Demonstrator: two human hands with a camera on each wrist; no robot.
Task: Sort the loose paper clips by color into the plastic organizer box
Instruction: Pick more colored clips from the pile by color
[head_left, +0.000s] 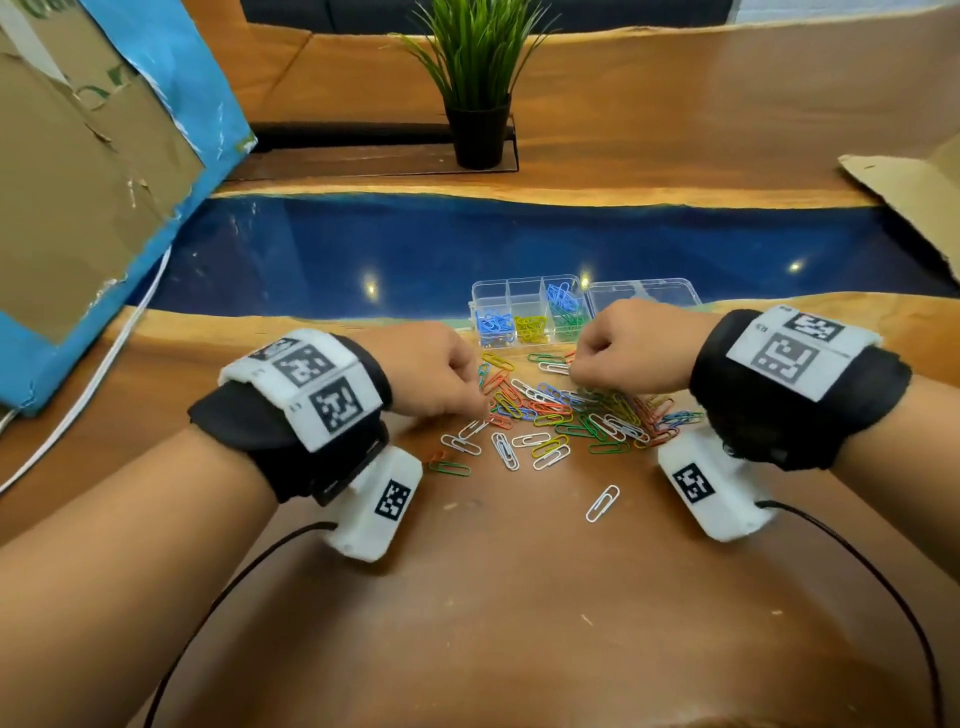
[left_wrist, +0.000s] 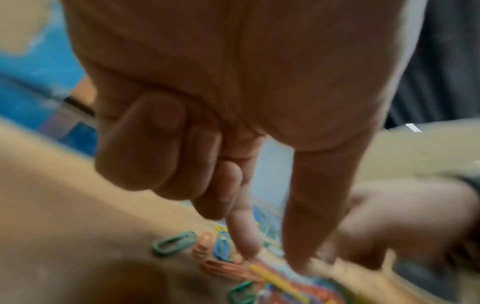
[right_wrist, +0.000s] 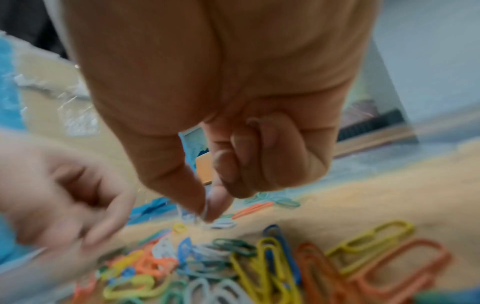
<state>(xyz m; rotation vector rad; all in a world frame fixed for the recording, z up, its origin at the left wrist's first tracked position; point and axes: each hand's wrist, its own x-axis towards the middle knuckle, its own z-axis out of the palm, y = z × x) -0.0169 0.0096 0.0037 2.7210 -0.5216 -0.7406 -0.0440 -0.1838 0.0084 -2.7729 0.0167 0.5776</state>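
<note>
A pile of mixed-colour paper clips (head_left: 566, 413) lies on the wooden table, just in front of the clear organizer box (head_left: 491, 291). The box holds blue clips (head_left: 496, 323), yellow clips (head_left: 531, 328) and green with blue clips (head_left: 563, 312); its lid (head_left: 644, 292) lies open to the right. My left hand (head_left: 483, 408) (left_wrist: 272, 255) reaches into the pile's left edge, index finger and thumb pointing down and apart, the other fingers curled. My right hand (head_left: 571, 370) (right_wrist: 206, 215) pinches a white clip (head_left: 553, 368) at the pile's far side between thumb and index finger.
A potted plant (head_left: 478, 130) stands at the back. A cardboard box edged in blue (head_left: 78, 182) leans at the left, with a white cable (head_left: 104, 374) beside it. More cardboard (head_left: 914, 197) lies at the right. One white clip (head_left: 602, 503) lies apart, nearer me.
</note>
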